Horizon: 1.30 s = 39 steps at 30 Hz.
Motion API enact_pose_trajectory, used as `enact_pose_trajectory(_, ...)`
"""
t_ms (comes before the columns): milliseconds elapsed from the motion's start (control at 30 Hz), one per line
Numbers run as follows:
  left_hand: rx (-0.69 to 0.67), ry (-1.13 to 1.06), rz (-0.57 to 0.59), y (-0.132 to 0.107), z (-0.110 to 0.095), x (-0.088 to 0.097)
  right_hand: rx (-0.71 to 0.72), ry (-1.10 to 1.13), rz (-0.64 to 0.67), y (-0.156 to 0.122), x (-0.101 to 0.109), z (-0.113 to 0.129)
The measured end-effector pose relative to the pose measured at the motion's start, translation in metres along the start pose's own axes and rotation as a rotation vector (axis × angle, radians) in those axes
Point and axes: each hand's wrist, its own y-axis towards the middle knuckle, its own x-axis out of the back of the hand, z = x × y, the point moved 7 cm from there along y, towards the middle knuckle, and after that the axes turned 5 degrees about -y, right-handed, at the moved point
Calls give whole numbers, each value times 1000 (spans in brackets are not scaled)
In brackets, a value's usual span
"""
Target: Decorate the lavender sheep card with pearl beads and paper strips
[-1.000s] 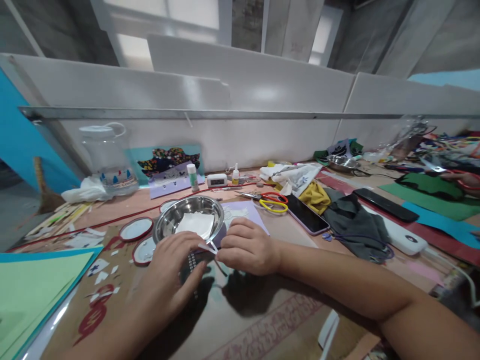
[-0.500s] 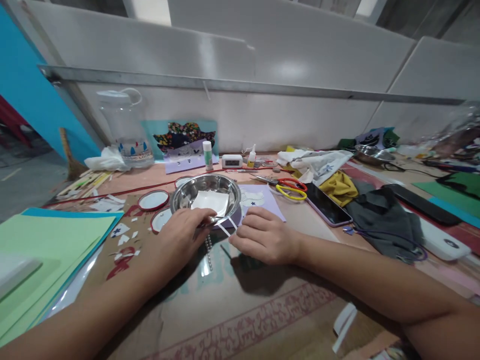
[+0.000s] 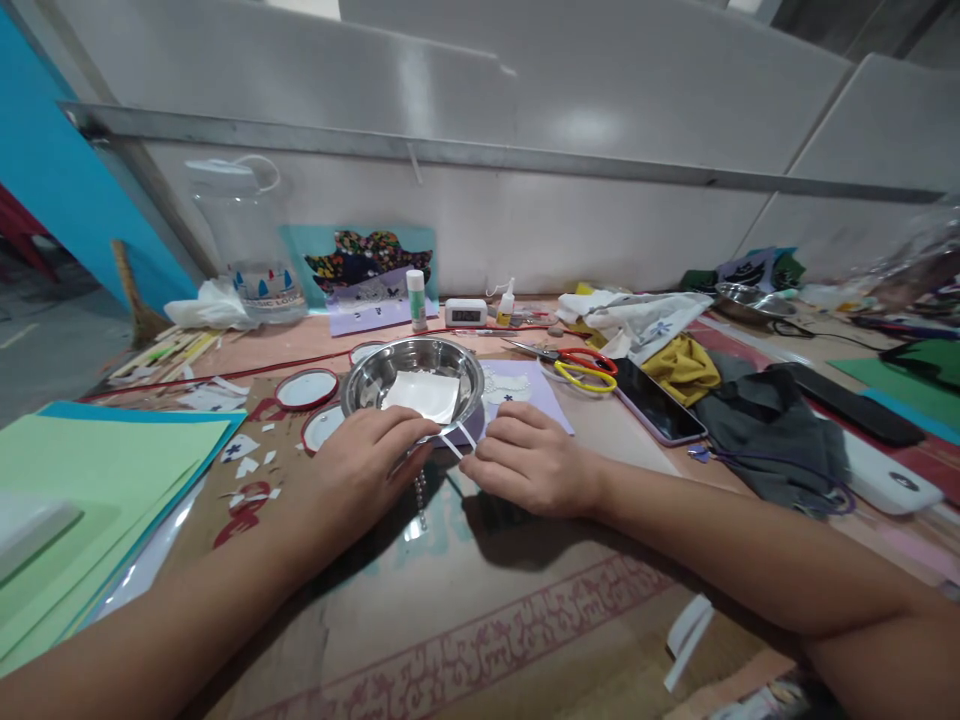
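Note:
My left hand (image 3: 371, 450) is closed in a pinch at the near side of a steel bowl (image 3: 480, 390). From beneath its fingers hangs a short string of small clear beads (image 3: 421, 500). Opposite it, my right hand (image 3: 531, 458) is closed, fingers curled and pressed together. Two thin white strips (image 3: 451, 446) stretch between the bowl's near rim and my right fingertips. Inside the bowl lies a piece of white paper (image 3: 424, 395). Just behind my right hand is a lilac card (image 3: 551, 400) with a pale beaded shape on it. The fingertips of both hands are partly hidden.
Scissors (image 3: 585, 368), a phone (image 3: 660, 400) and dark grey cloth (image 3: 765, 430) lie to the right. Green sheets (image 3: 112, 490) are at left, near round red-rimmed lids (image 3: 307, 388). Behind stand a water bottle (image 3: 247, 240), glue stick (image 3: 416, 300) and small digital clock (image 3: 465, 312).
The view has tilted slightly, so most things sit a little higher in the picture. Both hands keep nearly the same pose, and the strips still stretch between the bowl's edge and my right hand.

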Motion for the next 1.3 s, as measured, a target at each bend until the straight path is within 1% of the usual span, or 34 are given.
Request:
enact_pose_trajectory(100, -1, -10, 9, 1, -2, 0, -9, -11, 2, 1, -1, 0)
enact_pose_trajectory(267, -11, -19, -15, 0, -2, 0, -6, -21, 15, 1, -2, 1)
enact_pose_trajectory(433, -31, -25, 14, 0, -1, -2, -8, -18, 27, 1, -2, 1)
enact_pose_trajectory(533, -55, -38, -9, 1, -3, 0, -3, 3, 28, 2, -3, 2)
enact_pose_trajectory(633, -65, -37, -15, 2, -4, 1, 3, 15, 55, 2, -7, 3)
enact_pose_trajectory(833, -61, -44, 21, 0, -4, -4, 0, 63, 109, 0, -14, 6)
enact_pose_trajectory(967, 10, -53, -21, -1, 4, -3, 14, 116, 82, -1, -12, 8)
enact_pose_trajectory(1067, 7, -22, -42, -1, 6, -2, 7, 168, 50, -3, -9, 7)
enact_pose_trajectory(1200, -44, 26, -71, 2, 4, 6, -81, 245, -37, -8, -6, -5)
enact_pose_trajectory(1300, -19, 60, -53, 3, 9, 8, -178, 282, -91, -12, -6, -17)
